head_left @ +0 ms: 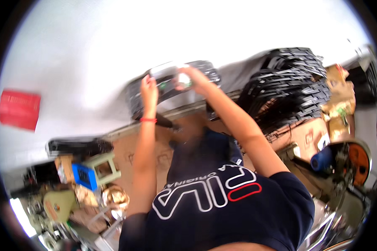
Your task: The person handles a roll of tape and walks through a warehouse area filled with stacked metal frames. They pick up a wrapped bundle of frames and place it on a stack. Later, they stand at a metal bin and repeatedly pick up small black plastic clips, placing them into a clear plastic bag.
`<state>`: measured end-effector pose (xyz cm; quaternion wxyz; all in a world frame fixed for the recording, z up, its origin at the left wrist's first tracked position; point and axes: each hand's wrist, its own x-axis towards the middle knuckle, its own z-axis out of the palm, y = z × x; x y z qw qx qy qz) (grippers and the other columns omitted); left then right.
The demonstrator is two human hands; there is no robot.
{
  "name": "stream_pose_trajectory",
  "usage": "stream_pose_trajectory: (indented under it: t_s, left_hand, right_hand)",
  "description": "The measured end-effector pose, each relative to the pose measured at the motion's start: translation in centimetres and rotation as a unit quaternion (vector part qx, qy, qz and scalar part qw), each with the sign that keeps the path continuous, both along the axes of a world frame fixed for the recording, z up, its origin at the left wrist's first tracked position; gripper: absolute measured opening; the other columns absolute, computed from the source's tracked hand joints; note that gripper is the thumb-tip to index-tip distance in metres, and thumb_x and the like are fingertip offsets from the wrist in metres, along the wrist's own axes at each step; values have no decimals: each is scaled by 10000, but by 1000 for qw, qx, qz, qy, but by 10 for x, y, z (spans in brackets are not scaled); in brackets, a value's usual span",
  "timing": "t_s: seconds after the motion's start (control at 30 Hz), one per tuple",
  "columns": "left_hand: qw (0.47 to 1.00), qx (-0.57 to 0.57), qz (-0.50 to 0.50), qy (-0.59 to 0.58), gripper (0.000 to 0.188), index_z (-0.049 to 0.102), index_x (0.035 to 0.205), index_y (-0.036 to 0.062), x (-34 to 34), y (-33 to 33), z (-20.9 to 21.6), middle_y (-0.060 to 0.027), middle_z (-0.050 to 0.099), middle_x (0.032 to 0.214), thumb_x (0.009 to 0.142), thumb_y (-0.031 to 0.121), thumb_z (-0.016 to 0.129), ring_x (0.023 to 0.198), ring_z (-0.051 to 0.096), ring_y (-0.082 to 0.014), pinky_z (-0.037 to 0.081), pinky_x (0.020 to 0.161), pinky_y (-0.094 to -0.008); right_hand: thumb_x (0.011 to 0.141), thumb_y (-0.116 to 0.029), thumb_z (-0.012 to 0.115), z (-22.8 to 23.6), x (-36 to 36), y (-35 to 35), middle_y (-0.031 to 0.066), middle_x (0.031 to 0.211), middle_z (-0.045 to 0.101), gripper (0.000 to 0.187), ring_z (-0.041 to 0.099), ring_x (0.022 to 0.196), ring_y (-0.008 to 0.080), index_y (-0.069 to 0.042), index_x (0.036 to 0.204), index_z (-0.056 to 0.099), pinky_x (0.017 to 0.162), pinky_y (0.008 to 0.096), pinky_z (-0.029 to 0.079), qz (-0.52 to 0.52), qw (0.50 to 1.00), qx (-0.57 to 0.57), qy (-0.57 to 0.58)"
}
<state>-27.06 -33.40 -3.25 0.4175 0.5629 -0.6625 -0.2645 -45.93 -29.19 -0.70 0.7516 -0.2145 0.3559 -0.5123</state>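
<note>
My left hand [149, 88] is raised, its fingers pressed together at the left edge of a pale, shiny flat piece [165, 70]. Opposite it, my right hand [192, 78] has its fingers curled round a small whitish thing with a green patch [184, 80]; motion blur hides its kind. Both hands are over a black bundle [134, 98] with a glossy, plastic-like surface, lying against a white surface. Whether the pale piece is joined to the bundle, I cannot tell. A red band circles my left wrist.
To the right rises a large stack of black strip-like pieces [293, 83], beside brown cardboard [339, 90]. A red packet [19, 109] lies at the far left. Lower left are a black bundle [79, 146], a blue box [84, 176] and a pale green stool [105, 168]. Machinery [356, 167] stands lower right.
</note>
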Motion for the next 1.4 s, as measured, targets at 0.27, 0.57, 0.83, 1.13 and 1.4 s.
stream_pose_trajectory:
  t_s: [0.27, 0.57, 0.83, 1.13, 1.4]
  left_hand:
    - [988, 81, -117, 61, 308, 504, 1061, -73, -46, 58, 20, -130, 579, 969, 837, 137, 526, 872, 545, -160, 426, 787, -273]
    - [865, 161, -476, 1, 362, 485, 1105, -37, -186, 124, 10, -159, 537, 1042, 797, 141, 553, 793, 584, -196, 464, 713, -297]
    - [841, 74, -535, -11, 420, 463, 1127, -49, -341, 136, -11, -186, 533, 1044, 746, 101, 560, 858, 589, -246, 447, 770, -321]
    - [813, 67, -579, -24, 691, 255, 1320, -2, -395, 154, -44, -220, 335, 1307, 715, 80, 578, 1174, 390, -270, 364, 917, -324]
    - [814, 81, -574, -40, 540, 375, 1236, -40, -389, 145, -47, -208, 412, 1247, 735, 98, 524, 1080, 477, -286, 379, 898, -309]
  right_hand:
    - [811, -192, 555, 19, -16, 60, 67, 791, 540, 283, 563, 616, 149, -51, 1026, 438, 473, 298, 501, -171, 984, 43, 39]
    - [833, -205, 495, -3, -141, 201, 109, 813, 576, 294, 582, 621, 154, -41, 1070, 436, 456, 268, 510, -396, 903, 87, 144]
    - [768, -217, 555, 4, -288, 208, 102, 794, 575, 348, 583, 573, 163, -30, 1038, 440, 435, 271, 506, -420, 834, 96, 344]
    - [761, -279, 600, -40, -347, 196, 98, 847, 548, 521, 569, 598, 178, -29, 1154, 367, 488, 318, 531, -384, 847, 194, 312]
    - [710, -181, 562, -44, -350, 204, 138, 948, 481, 487, 541, 783, 229, -3, 1110, 348, 532, 371, 537, -522, 812, 158, 208]
